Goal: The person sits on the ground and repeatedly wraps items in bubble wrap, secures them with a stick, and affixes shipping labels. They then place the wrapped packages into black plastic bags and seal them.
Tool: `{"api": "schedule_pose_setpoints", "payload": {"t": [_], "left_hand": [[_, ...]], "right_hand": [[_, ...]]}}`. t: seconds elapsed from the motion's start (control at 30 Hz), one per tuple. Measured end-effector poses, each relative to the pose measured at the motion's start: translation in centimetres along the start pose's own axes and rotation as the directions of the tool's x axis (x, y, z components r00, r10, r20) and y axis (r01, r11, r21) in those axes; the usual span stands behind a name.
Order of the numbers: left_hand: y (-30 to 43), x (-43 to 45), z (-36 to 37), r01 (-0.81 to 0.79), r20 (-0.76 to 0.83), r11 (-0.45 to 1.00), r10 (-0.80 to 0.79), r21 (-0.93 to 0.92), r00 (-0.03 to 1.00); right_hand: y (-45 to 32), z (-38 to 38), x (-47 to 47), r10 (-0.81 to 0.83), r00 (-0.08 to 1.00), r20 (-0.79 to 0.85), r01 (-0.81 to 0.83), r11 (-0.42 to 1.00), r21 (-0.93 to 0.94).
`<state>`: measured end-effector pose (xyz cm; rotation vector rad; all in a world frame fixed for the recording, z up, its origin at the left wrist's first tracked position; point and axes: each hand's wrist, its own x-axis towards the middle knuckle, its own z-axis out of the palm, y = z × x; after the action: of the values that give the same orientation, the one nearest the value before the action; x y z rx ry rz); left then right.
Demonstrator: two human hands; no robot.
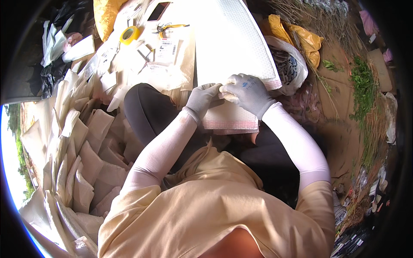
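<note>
Both my hands wear grey coated gloves and meet over a white bubble mailer (pixel 230 116) with pink-striped edges above my lap. My left hand (pixel 204 98) pinches at its upper part with thumb and forefinger. Against those fingertips, my right hand (pixel 246 93) curls over the same place, its fingers bent; the exact spot they grip is partly hidden. More pink edges show beneath this mailer. Just beyond my hands lies a large white bubble-lined sheet or stack of mailers (pixel 232 42), washed out by bright light.
Many pale padded mailers (pixel 93 161) are heaped at left. Yellow tape (pixel 129 35), yellow-handled snips (pixel 171 27), a phone (pixel 158 11) and a printed label (pixel 166 50) lie ahead. At right stand a white sack of scraps (pixel 287 64), a yellow bag (pixel 306 42) and cut greenery (pixel 364 87).
</note>
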<state>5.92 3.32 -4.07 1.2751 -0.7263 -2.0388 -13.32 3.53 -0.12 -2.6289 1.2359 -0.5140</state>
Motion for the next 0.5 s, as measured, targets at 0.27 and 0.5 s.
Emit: {"api": "schedule_pose_setpoints", "payload": {"t": [0.27, 0.5], "left_hand": [[-0.6, 0.7, -0.2, -0.05, -0.023, 0.997, 0.052, 0.06, 0.998], [0.0, -2.4, -1.9, -0.316, 0.056, 0.811, 0.333, 0.492, 0.941]], "right_hand": [[0.3, -1.2, -1.6, 0.135, 0.976, 0.169, -0.145, 0.988, 0.047], [11.0, -15.4, -21.6, 0.917, 0.336, 0.215, -0.536, 0.374, -0.757]]}}
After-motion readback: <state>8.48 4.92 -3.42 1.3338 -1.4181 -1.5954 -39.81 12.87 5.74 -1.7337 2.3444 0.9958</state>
